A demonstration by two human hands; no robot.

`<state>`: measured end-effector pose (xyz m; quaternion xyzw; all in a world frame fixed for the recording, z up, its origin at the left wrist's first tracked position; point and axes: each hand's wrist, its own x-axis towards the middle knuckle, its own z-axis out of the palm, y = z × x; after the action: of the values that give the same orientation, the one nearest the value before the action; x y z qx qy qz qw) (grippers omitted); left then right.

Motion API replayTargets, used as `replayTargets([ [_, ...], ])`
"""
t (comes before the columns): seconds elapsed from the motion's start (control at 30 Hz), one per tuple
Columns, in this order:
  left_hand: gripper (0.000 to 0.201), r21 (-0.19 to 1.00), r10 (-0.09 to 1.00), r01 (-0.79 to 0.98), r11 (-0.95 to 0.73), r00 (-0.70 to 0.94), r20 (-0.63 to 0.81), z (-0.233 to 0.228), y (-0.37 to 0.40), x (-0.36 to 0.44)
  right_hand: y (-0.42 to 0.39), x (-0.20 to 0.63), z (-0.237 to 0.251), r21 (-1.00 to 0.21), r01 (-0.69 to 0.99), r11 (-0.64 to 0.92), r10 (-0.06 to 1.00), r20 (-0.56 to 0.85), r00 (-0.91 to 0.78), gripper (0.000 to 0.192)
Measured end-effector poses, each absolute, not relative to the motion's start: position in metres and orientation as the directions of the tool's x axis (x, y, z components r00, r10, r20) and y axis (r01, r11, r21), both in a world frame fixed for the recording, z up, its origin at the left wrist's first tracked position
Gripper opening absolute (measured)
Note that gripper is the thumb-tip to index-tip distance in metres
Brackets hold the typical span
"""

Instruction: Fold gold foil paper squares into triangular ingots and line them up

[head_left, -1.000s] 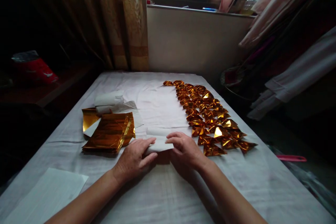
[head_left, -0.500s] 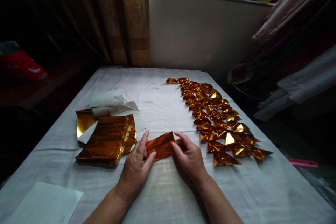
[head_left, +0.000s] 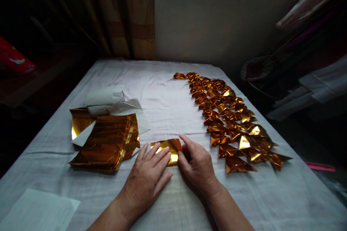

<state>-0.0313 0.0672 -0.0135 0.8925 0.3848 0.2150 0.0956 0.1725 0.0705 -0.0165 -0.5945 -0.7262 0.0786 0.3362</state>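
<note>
From where I stand, the foil point(head_left: 175, 148) lies right under the fingers, on the cloth point(head_left: 168, 106) that covers the counter. The left hand point(head_left: 149, 177) is flat across it, fingers a little spread, pressing rather than gripping. The right hand point(head_left: 197, 166) curls at the foil's right end, thumb against the edge; whether those fingers truly pinch it, I can't tell.

The foil looks slick, so it could skid if the left fingers press at a slant, and it might crease crookedly. The right end, lifted a touch near the forefinger, could spring up if the thumb slips. The cloth is wrinkled, and a ruck under the foil might leave an unwanted line.

Just left of the left fingertips sits the stack point(head_left: 105, 140), its corners uneven; an outward sweep of that hand could knock it askew. Behind it, farther from the fingers, is a white roll point(head_left: 104, 97). To the right of the right fingers, the pieces point(head_left: 230, 116) run away in rows, the nearest close enough that a careless wrist could scatter them. A pale sheet point(head_left: 40, 209) lies well left of the left forearm.
</note>
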Motion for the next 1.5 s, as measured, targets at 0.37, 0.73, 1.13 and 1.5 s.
replayTargets([
  [0.37,0.036,0.370,0.739,0.640,-0.673,0.591,0.323,-0.009,0.067,-0.029,0.083,0.168,0.007,-0.440,0.896,0.062,0.991,0.137,-0.001,0.018],
  [0.73,0.039,0.463,0.811,0.679,-0.570,0.372,0.452,-0.012,0.081,-0.034,0.117,0.164,0.045,-0.568,0.817,-0.102,0.949,-0.302,-0.091,0.008],
  [1.13,0.029,0.969,0.994,0.239,-0.067,-0.071,0.087,-0.002,0.125,-0.022,0.133,0.186,0.015,-0.976,-0.075,-0.205,0.954,-0.183,-0.238,0.030],
  [1.5,0.023,0.985,0.980,0.144,-0.092,-0.160,0.115,-0.008,0.122,-0.026,0.126,0.192,0.011,-0.960,-0.140,-0.241,0.963,-0.218,-0.160,0.033],
])
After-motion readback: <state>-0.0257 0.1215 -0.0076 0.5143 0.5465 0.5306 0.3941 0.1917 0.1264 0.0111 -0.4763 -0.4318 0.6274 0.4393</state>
